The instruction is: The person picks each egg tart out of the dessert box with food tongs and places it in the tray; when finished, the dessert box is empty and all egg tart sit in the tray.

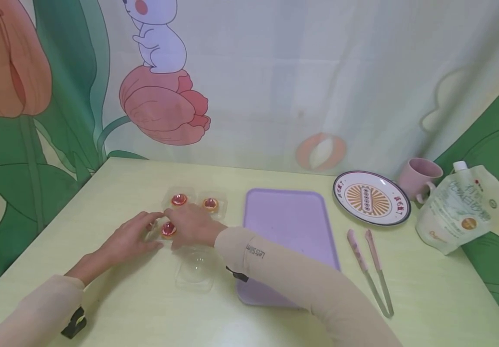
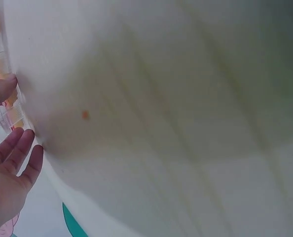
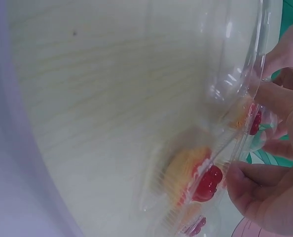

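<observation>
Three small tarts with glossy red tops sit in clear plastic boxes on the pale table. My right hand [image 1: 195, 224] reaches across the nearest box [image 3: 238, 143], thumb and fingers around its edge. The tart [image 1: 168, 229] in that box shows between my hands. A clear domed lid [image 1: 195, 272] lies spread toward the near side. At the box's left edge, my left hand [image 1: 134, 236] touches it with fingers spread and fairly straight. Behind are the other tarts, one at the back left [image 1: 179, 199] and one at the back right [image 1: 210, 205]. The right hand partly hides the boxes.
A purple tray [image 1: 288, 217] lies under my right forearm. Farther right are pink-handled tongs [image 1: 375, 270], a patterned plate [image 1: 370, 197], a pink mug [image 1: 418, 176] and a spouted pouch [image 1: 457, 212]. A printed curtain [image 1: 266, 96] hangs behind the table.
</observation>
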`<state>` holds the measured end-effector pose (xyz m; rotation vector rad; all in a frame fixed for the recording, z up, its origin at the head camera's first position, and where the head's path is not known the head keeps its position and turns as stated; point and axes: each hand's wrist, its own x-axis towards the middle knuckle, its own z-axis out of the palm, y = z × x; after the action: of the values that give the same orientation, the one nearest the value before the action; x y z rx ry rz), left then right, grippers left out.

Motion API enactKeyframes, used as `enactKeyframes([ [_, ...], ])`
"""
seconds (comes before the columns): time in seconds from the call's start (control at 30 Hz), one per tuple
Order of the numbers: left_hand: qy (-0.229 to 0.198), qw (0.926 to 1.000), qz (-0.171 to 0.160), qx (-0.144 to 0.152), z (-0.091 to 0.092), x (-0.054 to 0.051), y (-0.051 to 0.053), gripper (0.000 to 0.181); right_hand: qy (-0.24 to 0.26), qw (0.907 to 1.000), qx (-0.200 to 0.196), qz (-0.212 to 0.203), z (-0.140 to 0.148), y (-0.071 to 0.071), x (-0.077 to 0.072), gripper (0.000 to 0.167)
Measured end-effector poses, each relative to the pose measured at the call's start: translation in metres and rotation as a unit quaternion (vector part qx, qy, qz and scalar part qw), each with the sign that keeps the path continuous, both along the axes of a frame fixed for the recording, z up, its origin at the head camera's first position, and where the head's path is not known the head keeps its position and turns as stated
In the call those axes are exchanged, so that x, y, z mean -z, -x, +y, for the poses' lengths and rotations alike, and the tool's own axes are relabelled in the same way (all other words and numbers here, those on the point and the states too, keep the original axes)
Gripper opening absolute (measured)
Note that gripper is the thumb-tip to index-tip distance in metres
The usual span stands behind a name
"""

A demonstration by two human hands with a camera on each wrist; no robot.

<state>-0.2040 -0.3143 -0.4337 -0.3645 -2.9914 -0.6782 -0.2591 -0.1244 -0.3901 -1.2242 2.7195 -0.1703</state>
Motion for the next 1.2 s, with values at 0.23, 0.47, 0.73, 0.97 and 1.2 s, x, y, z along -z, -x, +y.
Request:
enactKeyframes([
  [0.23, -0.004, 1.0, -0.001, -0.004, -0.001, 0.002, -0.001, 0.071, -0.013, 0.9997, -0.007, 0.019, 0.0, 0.002, 0.001, 0.072],
  [0.47, -0.006, 0.9999, 0.009, 0.0, -0.001, 0.003, -0.001, 0.069, -0.017, 0.9995, -0.003, 0.026, -0.001, 0.006, 0.005, 0.068],
  [0.73, -0.011, 0.9999, 0.001, -0.006, -0.001, 0.001, -0.001, 0.068, -0.015, 0.9997, -0.012, 0.016, 0.0, 0.007, 0.006, 0.07],
  [0.97, -0.021, 0.9994, -0.019, -0.019, 0.0, 0.0, 0.0, 0.069, 0.016, 0.9994, -0.028, 0.012, 0.003, 0.012, 0.008, 0.068],
  [1.2, -0.031, 0.9994, -0.006, -0.016, 0.002, -0.002, -0.003, 0.071, 0.048, 0.9981, -0.025, -0.029, 0.008, 0.015, 0.008, 0.064],
])
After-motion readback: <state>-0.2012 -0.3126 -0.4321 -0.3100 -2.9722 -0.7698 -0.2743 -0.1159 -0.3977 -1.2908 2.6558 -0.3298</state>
